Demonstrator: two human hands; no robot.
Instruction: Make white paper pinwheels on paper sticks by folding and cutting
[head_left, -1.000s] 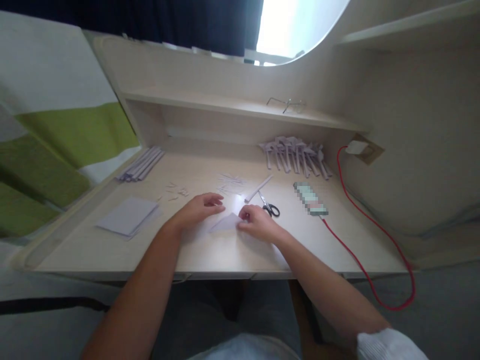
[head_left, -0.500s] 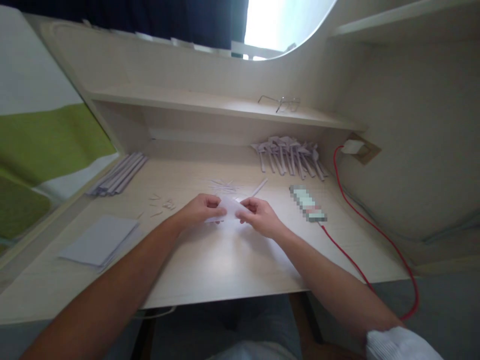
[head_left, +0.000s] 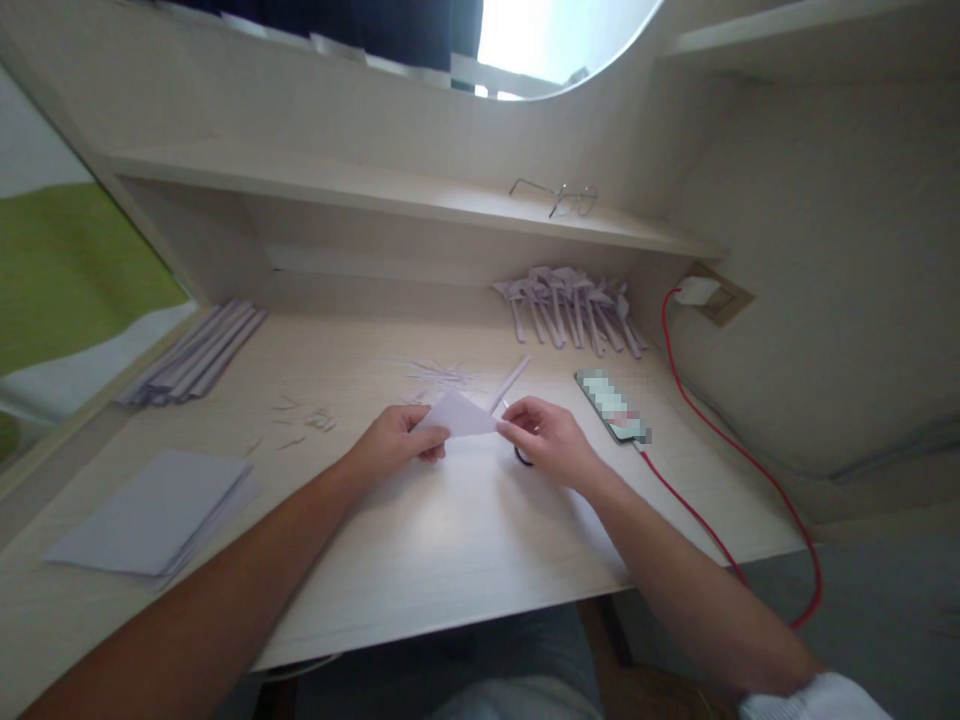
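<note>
A small piece of white paper (head_left: pixel 463 414) is held above the desk between my two hands. My left hand (head_left: pixel 397 437) is closed on its left end, thumb on top and fingers beneath. At the right corner, the thumb and fingertips of my right hand (head_left: pixel 544 440) pinch the sheet. Partly hidden under my right hand is a dark curved loop (head_left: pixel 523 457), like a scissors handle. Just beyond the paper lies a rolled paper stick (head_left: pixel 511 383). Several thin paper strips (head_left: pixel 442 376) are scattered to its left.
Paper pinwheels (head_left: pixel 570 300) on sticks lie at the back right, below a shelf (head_left: pixel 360 195) with glasses (head_left: pixel 574 200). A phone (head_left: pixel 611 405) with a red cable (head_left: pixel 694 510) lies right. Paper sheets (head_left: pixel 154 510), paper rolls (head_left: pixel 199 355) and small bits (head_left: pixel 319 418) occupy the left.
My hands have moved slightly apart, and the paper now shows a broad, pointed face. The dark loop has come into sight beneath my right hand. The whole view has shifted a little.
</note>
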